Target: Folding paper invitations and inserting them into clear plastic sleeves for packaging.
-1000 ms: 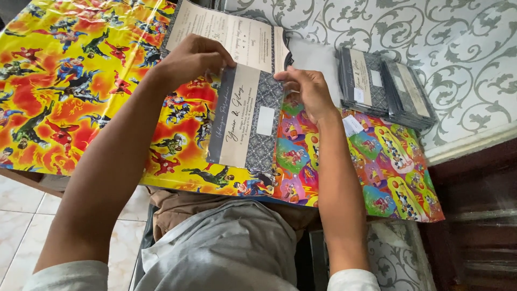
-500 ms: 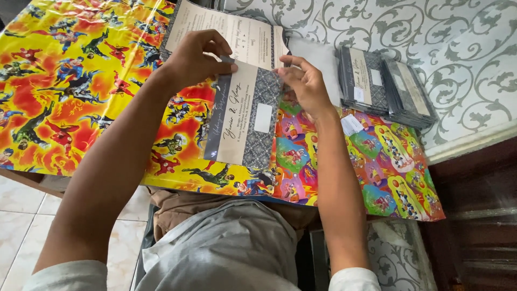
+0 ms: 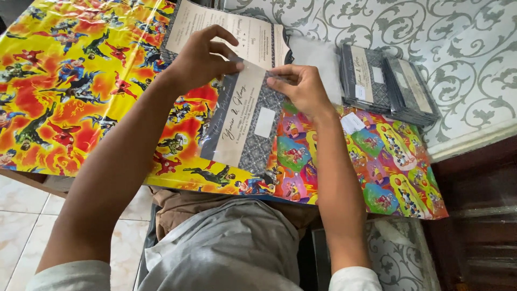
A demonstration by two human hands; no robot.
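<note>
Since 1 second ago, the left hand and right hand have lifted and tilted the grey patterned card with cream band, fingertips pinching its top edge, so handling is under way.

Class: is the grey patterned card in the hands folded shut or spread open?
Folded shut: the card shows only its front cover; both hands pinch its top edge.

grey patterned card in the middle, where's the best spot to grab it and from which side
Judging by its pose, the top edge: the grey patterned card lies flat on the colourful wrapping paper, so only edges offer a pinch. The left hand and right hand already meet at that far edge, one per corner. Come from above, thumb over, fingers under.
</note>
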